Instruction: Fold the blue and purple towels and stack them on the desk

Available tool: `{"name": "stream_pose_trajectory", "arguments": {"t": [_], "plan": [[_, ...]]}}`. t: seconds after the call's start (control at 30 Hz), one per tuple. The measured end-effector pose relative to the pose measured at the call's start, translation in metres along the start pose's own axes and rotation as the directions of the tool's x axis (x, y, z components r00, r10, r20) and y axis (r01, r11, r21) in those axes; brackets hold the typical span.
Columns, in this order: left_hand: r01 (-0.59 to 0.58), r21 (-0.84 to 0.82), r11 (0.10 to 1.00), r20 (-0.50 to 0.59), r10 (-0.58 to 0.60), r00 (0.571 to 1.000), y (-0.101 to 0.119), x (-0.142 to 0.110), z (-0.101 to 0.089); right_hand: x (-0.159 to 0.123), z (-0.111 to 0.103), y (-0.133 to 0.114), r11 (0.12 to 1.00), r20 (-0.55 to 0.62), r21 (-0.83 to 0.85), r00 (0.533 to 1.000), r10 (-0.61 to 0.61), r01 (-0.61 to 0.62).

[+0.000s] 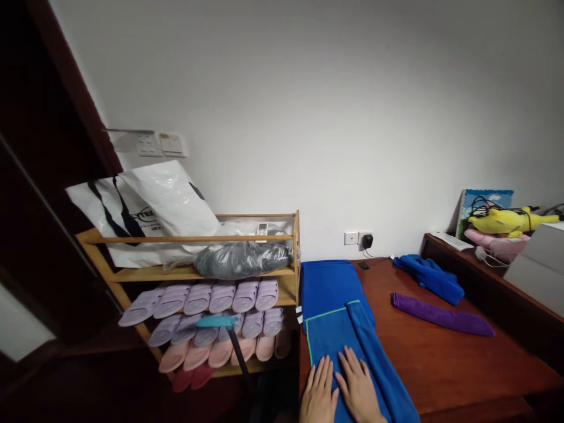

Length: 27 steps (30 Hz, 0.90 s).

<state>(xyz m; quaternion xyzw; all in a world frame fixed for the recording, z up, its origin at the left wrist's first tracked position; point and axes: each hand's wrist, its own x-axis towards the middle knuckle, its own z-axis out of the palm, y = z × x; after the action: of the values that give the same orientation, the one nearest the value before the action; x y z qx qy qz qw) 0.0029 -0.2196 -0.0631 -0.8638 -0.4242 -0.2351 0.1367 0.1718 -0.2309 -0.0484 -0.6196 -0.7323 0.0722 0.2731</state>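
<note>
Both palms rest flat on a blue towel [328, 326] with a green stitched edge, spread at the front left of the table. My left hand [319, 392] lies near the towel's left edge, fingers stretched out. Close beside it, my right hand [358, 385] is also flat, its fingers slightly apart. Along the towel's right side runs a folded or rolled strip [374, 352]. Partly under its far end is a folded darker blue towel [328, 279] with white tags at its left edge. The near end of the green-edged towel is out of frame.
A rolled purple towel [443, 315] and a crumpled blue towel [429, 278] lie on the wooden table [409, 364]. Left of it stands a wooden rack [288, 288] with several slippers [198, 298] and white bags [170, 202]. A raised ledge [506, 271] bounds the right.
</note>
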Motion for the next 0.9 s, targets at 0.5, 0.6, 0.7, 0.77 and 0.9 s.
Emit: {"name": "stream_pose_trajectory", "arguments": {"t": [0.5,0.6,0.7,0.77,0.9], "plan": [[0.036,-0.054,0.998,0.071,-0.032,0.997,0.007,-0.007,-0.023,-0.043,-0.111,0.169,0.683,-0.067,-0.659,0.929,0.364,-0.315],[0.020,-0.009,1.000,0.045,-0.020,0.999,0.008,-0.013,-0.024,-0.035,-0.097,0.130,0.778,-0.103,-0.572,0.964,0.244,-0.258],[-0.010,0.029,1.000,0.027,0.009,1.000,0.007,-0.017,-0.025,-0.037,-0.074,0.095,0.942,0.063,-0.332,0.995,0.072,-0.047],[-0.037,0.042,0.998,0.019,0.036,0.999,0.004,-0.017,-0.026,-0.041,-0.061,0.089,0.974,0.137,-0.226,0.990,0.039,-0.007],[-0.066,0.033,0.997,-0.013,0.067,0.998,-0.002,-0.016,-0.026,-0.047,-0.063,0.133,0.939,0.050,-0.306,0.982,0.183,-0.159]]}}
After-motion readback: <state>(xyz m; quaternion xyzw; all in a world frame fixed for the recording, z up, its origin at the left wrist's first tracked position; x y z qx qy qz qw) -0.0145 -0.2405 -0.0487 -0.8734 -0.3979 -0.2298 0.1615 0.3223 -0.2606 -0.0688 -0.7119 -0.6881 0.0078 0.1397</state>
